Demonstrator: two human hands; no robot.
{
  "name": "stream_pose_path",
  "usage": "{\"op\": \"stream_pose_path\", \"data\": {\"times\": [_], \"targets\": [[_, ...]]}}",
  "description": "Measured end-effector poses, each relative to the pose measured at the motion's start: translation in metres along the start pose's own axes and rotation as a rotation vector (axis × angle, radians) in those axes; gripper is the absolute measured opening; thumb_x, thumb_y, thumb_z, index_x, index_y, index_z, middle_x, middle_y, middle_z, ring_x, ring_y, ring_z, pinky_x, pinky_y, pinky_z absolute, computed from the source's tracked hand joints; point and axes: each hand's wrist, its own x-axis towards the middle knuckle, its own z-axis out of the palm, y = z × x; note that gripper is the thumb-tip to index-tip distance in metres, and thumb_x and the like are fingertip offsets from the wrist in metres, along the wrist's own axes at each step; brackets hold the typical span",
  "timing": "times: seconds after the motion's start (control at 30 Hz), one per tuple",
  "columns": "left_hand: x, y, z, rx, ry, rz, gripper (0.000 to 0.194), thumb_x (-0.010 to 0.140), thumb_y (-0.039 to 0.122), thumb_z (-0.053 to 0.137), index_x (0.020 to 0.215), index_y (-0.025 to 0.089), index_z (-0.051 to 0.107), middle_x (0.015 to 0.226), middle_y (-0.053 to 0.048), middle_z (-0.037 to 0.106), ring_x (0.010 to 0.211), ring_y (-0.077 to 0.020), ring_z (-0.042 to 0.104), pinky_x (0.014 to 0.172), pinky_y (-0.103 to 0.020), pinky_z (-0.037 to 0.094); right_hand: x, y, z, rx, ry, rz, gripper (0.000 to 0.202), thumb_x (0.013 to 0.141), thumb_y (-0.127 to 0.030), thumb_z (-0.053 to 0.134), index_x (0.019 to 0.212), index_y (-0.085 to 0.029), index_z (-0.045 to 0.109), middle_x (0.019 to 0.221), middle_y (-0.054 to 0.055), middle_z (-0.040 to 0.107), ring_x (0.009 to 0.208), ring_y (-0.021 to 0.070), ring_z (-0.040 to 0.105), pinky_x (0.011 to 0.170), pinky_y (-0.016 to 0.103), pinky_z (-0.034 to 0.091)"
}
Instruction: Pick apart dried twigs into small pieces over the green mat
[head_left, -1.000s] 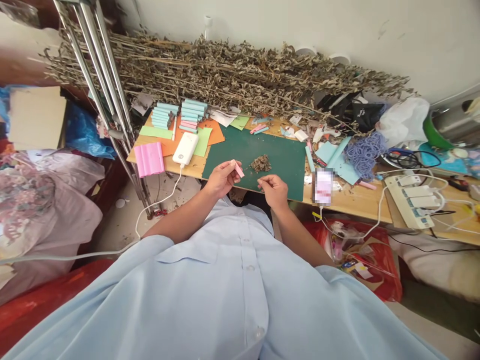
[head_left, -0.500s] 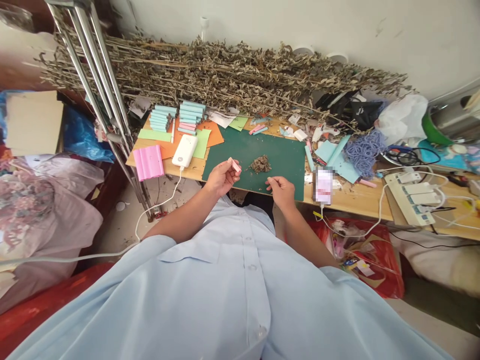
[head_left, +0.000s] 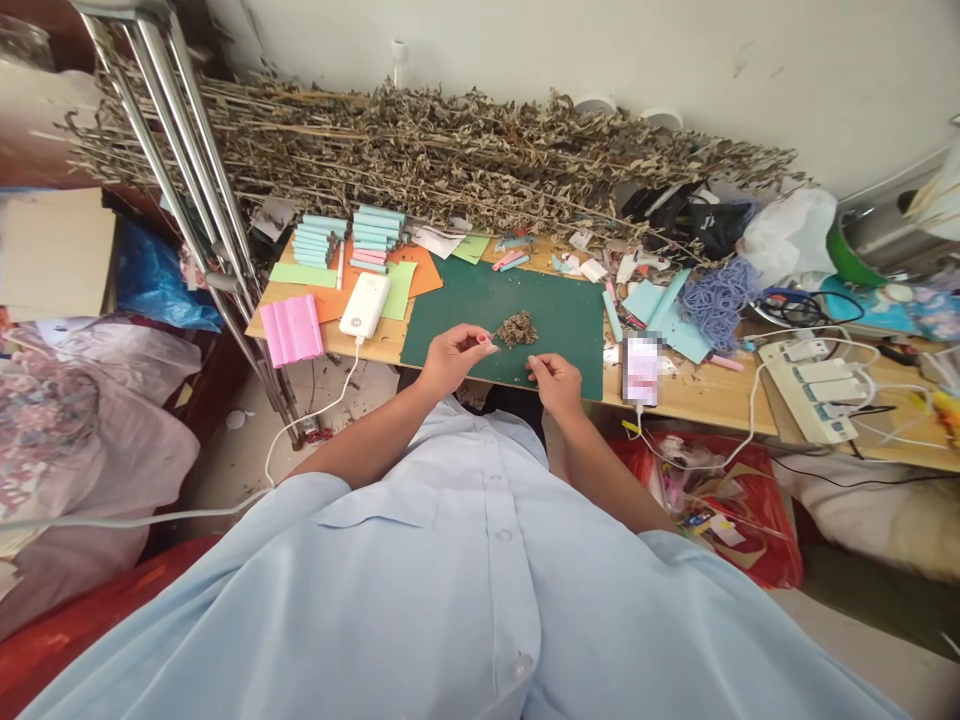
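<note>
My left hand (head_left: 454, 358) is closed around a small pink paper tube (head_left: 484, 340), whose open end shows between the thumb and fingers. On the dark green mat (head_left: 442, 310), just beyond both hands, lies a small heap of crumbled dried leaves (head_left: 517, 329). My right hand (head_left: 556, 381) hovers at the mat's near edge with thumb and fingertips pinched together; whatever may be between them is too small to make out. The two hands are apart.
Rolled blue paper tubes (head_left: 379, 232) are stacked left of the mat, near a white power bank (head_left: 365, 305) and pink paper (head_left: 292, 331). Dried stalks (head_left: 450, 150) line the wall. A phone (head_left: 643, 370), purple yarn (head_left: 720, 305) and a power strip (head_left: 810, 385) sit on the right.
My left hand has turned so the pink tube's open end now faces up, and it sits closer to the leaf heap. My right hand stays pinched in nearly the same place.
</note>
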Motion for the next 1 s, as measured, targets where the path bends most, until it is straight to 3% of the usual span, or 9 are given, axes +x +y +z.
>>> {"op": "stream_pose_path", "data": {"times": [0.23,0.4,0.57,0.8,1.0], "targets": [[0.000,-0.009,-0.005,0.302,-0.069,0.236,0.023,0.086,0.041,0.078,0.098,0.021,0.080,0.100,-0.008,0.075,0.090,-0.0196,0.067,0.077,-0.032,0.052,-0.002,0.000,0.000,-0.003,0.001,-0.004,0.037,0.087,-0.058,0.064,0.084,-0.022,0.072,0.075,0.003,0.074,0.067,0.0198,0.069,0.069,0.033,0.055],[0.005,-0.020,-0.004,0.343,-0.105,0.229,0.020,0.087,0.038,0.077,0.098,0.022,0.081,0.102,-0.009,0.077,0.095,-0.0220,0.069,0.080,-0.034,0.053,-0.001,0.004,0.002,-0.016,0.009,-0.010,0.037,0.087,-0.057,0.064,0.086,-0.021,0.073,0.075,0.003,0.074,0.068,0.0198,0.069,0.069,0.033,0.055],[0.014,-0.033,-0.002,0.383,-0.074,0.177,0.016,0.087,0.033,0.075,0.097,0.022,0.080,0.095,-0.007,0.076,0.088,-0.0206,0.067,0.084,-0.034,0.051,0.008,0.010,0.005,0.023,0.011,-0.001,0.041,0.083,-0.056,0.067,0.102,-0.021,0.076,0.087,0.004,0.075,0.065,0.0185,0.066,0.069,0.035,0.057],[0.019,-0.044,0.000,0.373,-0.089,0.178,0.016,0.087,0.035,0.074,0.093,0.021,0.078,0.090,-0.006,0.074,0.084,-0.0192,0.064,0.084,-0.032,0.048,0.031,0.000,0.012,-0.189,0.049,-0.205,0.032,0.087,-0.041,0.068,0.112,-0.023,0.076,0.105,0.007,0.073,0.070,0.0177,0.061,0.084,0.039,0.057],[0.018,-0.051,-0.005,0.432,-0.143,0.252,0.013,0.088,0.033,0.076,0.094,0.022,0.078,0.089,-0.005,0.074,0.085,-0.0185,0.064,0.084,-0.031,0.047,0.051,-0.012,0.015,-0.353,-0.065,-0.295,0.030,0.091,-0.028,0.065,0.118,-0.025,0.076,0.113,0.008,0.072,0.083,0.0220,0.066,0.092,0.040,0.055]]}}
